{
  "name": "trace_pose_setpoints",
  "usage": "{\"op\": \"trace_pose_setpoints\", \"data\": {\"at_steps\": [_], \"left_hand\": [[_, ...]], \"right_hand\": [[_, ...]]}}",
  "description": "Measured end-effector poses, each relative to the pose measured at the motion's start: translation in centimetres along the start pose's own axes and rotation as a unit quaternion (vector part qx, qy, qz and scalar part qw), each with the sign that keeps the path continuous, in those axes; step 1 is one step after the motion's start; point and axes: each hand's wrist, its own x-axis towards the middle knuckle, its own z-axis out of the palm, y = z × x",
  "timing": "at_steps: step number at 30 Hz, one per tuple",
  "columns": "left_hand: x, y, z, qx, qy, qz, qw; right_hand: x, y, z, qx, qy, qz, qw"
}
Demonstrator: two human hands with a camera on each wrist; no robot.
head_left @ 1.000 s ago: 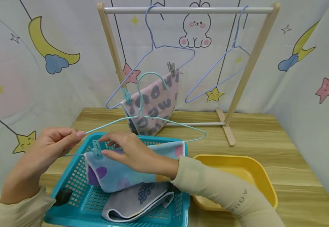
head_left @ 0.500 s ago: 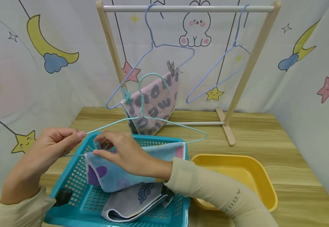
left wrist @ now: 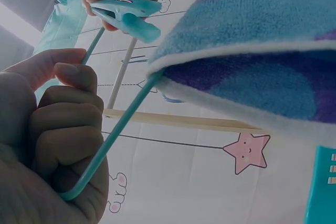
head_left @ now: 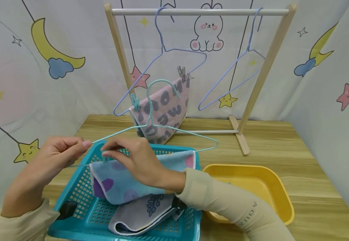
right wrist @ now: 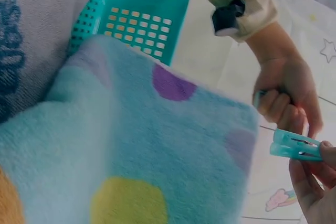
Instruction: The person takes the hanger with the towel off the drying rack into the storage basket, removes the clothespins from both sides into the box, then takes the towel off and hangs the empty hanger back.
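My left hand (head_left: 54,157) grips the left end of a mint-green clothes hanger (head_left: 123,129). A blue towel with coloured spots (head_left: 123,180) lies folded over the hanger's lower bar. My right hand (head_left: 141,160) pinches a teal clothespin (left wrist: 128,14) between thumb and fingers, close to the towel's upper left corner. Both wrist views show a gap between the clothespin and the towel. In the head view the fingers cover most of the clothespin.
A teal basket (head_left: 60,222) under the hands holds a grey folded towel (head_left: 144,214). At right sits a yellow tray (head_left: 278,187). Behind stands a wooden rack (head_left: 265,77) with two blue hangers (head_left: 216,92); a pink towel (head_left: 165,110) is clipped on one.
My right thumb and fingers, spread beside the clothespin a second ago, have closed on it and now pinch it slightly higher. The left hand and hanger have hardly moved.
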Motion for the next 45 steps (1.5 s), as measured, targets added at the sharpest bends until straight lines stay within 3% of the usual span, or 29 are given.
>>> {"op": "trace_pose_setpoints", "data": {"at_steps": [8,18,22,38,45], "left_hand": [[-0.3,0.0,0.0,0.006,0.012,-0.013,0.9998],[-0.4,0.1,0.2,0.01,0.013,-0.01,0.9998],[-0.3,0.1,0.1,0.004,0.001,-0.006,1.0],[-0.6,-0.2,-0.1,0.009,0.005,-0.009,0.9999],[-0.6,-0.2,-0.1,-0.006,0.0,-0.008,1.0]], "right_hand": [[-0.5,0.1,-1.8,-0.005,-0.03,0.005,0.9995],[-2.5,0.7,-4.2,0.025,-0.021,0.008,0.9994],[-4.0,0.8,-6.2,0.028,-0.026,0.026,0.9989],[-11.4,1.3,-14.2,0.002,-0.006,0.126,0.992],[-14.3,1.9,-16.5,-0.006,0.001,0.125,0.9921]]}}
